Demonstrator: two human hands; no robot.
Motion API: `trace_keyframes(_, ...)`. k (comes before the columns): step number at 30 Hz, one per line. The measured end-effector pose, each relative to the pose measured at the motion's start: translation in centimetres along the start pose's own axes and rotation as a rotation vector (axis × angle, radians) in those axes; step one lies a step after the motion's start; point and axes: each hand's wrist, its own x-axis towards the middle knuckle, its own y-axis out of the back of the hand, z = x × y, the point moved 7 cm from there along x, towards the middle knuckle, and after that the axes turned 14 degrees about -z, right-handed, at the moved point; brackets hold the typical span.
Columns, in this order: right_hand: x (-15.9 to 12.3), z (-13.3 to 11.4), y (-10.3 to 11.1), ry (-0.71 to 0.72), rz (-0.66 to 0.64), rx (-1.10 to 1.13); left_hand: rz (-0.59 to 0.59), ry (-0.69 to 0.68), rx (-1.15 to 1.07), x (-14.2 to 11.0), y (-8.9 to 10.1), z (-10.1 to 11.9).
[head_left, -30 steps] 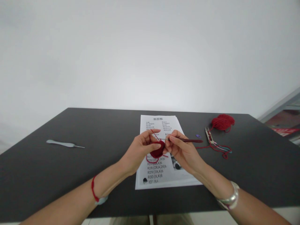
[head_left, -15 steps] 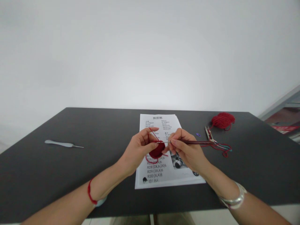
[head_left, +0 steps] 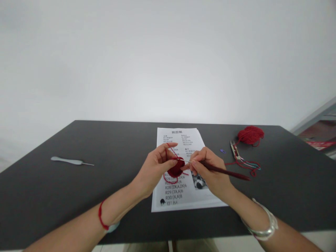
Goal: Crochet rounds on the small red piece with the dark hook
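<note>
Between thumb and fingers, my left hand (head_left: 154,164) pinches a small round piece of dark red crochet (head_left: 175,170), with a strand of red yarn (head_left: 172,149) running up over its raised index finger. My right hand (head_left: 207,166) grips a crochet hook (head_left: 225,170) with a dark brown handle. The hook's thin metal shaft reaches left to the top edge of the crochet piece; its tip is too small to make out. A loose red tail curls below the piece. Both hands are above printed pattern sheets (head_left: 183,203).
A grey-handled crochet hook (head_left: 68,160) lies at left on the dark table (head_left: 118,140). To the right are a ball of red yarn (head_left: 250,135), small scissors (head_left: 233,149) with a coloured cord, and a purple stitch marker (head_left: 223,151). A white wall stands behind.
The brown hook has tilted: its handle end has swung down toward me as my right hand turned. My left hand and the crochet piece have stayed almost in place.
</note>
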Motion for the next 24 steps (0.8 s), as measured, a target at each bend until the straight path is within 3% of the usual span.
trace_keyframes(5,-0.4,-0.9,-0.4,0.057,-0.003,-0.380,0.022,-0.003,0.031,-0.1,0.0,0.0)
trace_keyframes(12,-1.9,-1.7,-2.9,0.349,-0.038,-0.896,0.143,-0.035,0.061,-0.5,0.0,0.0)
trace_keyframes(18,-1.8,-1.5,-4.2,0.387,-0.132,-0.979,0.161,-0.036,0.077,-0.5,-0.4,-0.2)
trace_keyframes(24,-0.8,-1.0,-3.2,0.436,-0.286,-0.942,0.070,0.048,-0.063,-0.3,-0.3,-1.2)
